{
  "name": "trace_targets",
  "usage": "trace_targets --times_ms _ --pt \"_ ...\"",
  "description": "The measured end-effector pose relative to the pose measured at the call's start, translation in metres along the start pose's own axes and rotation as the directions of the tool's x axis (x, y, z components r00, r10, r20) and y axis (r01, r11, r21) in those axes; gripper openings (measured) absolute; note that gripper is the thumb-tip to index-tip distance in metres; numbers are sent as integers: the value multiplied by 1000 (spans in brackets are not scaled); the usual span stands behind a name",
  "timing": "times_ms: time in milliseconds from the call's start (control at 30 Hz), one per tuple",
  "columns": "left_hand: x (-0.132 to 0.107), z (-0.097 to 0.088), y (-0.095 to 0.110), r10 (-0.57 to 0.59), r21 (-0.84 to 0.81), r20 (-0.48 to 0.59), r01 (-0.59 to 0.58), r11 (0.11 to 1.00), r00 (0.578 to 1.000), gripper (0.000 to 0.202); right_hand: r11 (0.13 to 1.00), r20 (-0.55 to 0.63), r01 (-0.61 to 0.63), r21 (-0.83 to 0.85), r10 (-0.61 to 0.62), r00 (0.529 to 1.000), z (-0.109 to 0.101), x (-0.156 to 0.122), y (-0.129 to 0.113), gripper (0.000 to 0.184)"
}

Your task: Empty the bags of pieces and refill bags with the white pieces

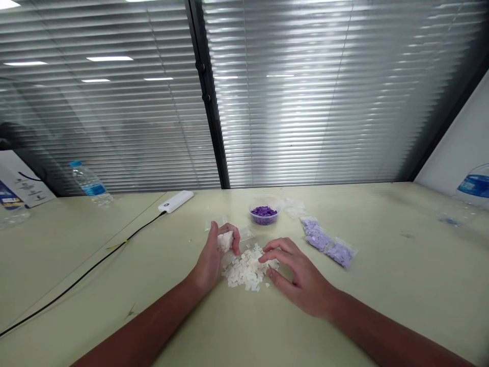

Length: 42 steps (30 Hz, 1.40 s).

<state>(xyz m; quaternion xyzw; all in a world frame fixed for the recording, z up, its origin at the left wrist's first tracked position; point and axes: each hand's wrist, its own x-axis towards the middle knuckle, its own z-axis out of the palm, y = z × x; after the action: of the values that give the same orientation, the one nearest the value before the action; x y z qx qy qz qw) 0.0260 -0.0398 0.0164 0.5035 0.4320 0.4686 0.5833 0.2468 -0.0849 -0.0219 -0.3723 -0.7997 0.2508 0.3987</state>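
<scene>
A loose pile of small flat white pieces [246, 270] lies on the table between my hands. My left hand [214, 252] is curled round a small clear bag of white pieces [225, 241], held upright at the left edge of the pile. My right hand [294, 275] reaches over the pile's right side, fingers apart and fingertips at the white pieces. Whether any piece is between its thumb and fingers I cannot make out. Behind the pile stands a round clear tub [263, 220] with dark purple pieces.
Two clear bags of lilac pieces [326, 242] lie at the right. Crumpled clear plastic [294, 208] is beside the tub. A white power bank [175, 201] with a black cable [95, 265] lies at the left. Water bottles [91, 184] stand towards both sides; blinds [305, 102] are behind.
</scene>
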Motion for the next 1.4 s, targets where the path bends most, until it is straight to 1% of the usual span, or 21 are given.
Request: trace_targets --times_ms 133,233,333,433,567,633,733,800,967,1033,1100,1167,1200,1233,1300,1367,1400 --pt "2 -1 -3 19 -85 39 -16 996 999 74 1000 -3 6 -1 -6 1000 -1 0 -1 20" --pt "3 2 -3 37 -70 41 -34 997 998 68 1000 -4 9 -4 -9 1000 -2 1 -1 20" --pt "1 4 -3 10 -32 48 -9 999 999 65 1000 0 10 -14 -10 1000 -2 1 -1 19" --pt "1 1 -4 12 16 29 -13 1000 1000 61 1000 4 6 -9 -6 1000 -3 1 -2 19" --pt "3 -9 -7 81 152 26 -84 985 996 47 1000 -1 19 -9 -19 1000 -3 0 -3 18" --pt "4 -13 -7 120 222 40 -126 967 992 46 1000 -1 22 -18 -22 1000 -3 0 -2 18" --pt "4 -15 -6 141 285 63 -153 946 988 48 1000 1 20 -20 -20 1000 -3 1 -1 17" --pt "3 -14 -4 127 274 67 -141 951 990 49 999 2 27 -20 -27 1000 -2 2 0 17" --pt "1 -8 -2 42 122 97 -53 991 994 49 998 -2 55 -23 -55 998 -2 1 0 18" --pt "2 -7 -2 66 150 81 -78 986 995 45 998 -2 54 -25 -54 999 -2 1 -1 17" --pt "2 -8 -1 104 237 44 -112 965 994 43 998 -2 51 -26 -51 999 -3 2 -2 17" --pt "3 -9 -1 126 311 12 -123 943 992 44 998 1 52 -28 -52 999 -3 2 -3 17" --pt "3 -9 -1 128 317 3 -123 940 992 44 998 -1 54 -29 -54 999 -3 2 -3 16" --pt "3 -9 -1 129 297 0 -123 947 992 43 998 -1 56 -30 -56 998 -3 2 -3 16" --pt "4 -8 -2 122 195 4 -121 973 992 38 998 -1 57 -33 -57 998 -3 3 -2 16" --pt "5 -7 -4 96 95 8 -97 991 995 35 998 -3 48 -41 -48 999 -3 3 -2 16" --pt "6 -7 -5 79 81 6 -79 994 997 36 998 -10 41 -50 -41 999 -3 3 -1 16"
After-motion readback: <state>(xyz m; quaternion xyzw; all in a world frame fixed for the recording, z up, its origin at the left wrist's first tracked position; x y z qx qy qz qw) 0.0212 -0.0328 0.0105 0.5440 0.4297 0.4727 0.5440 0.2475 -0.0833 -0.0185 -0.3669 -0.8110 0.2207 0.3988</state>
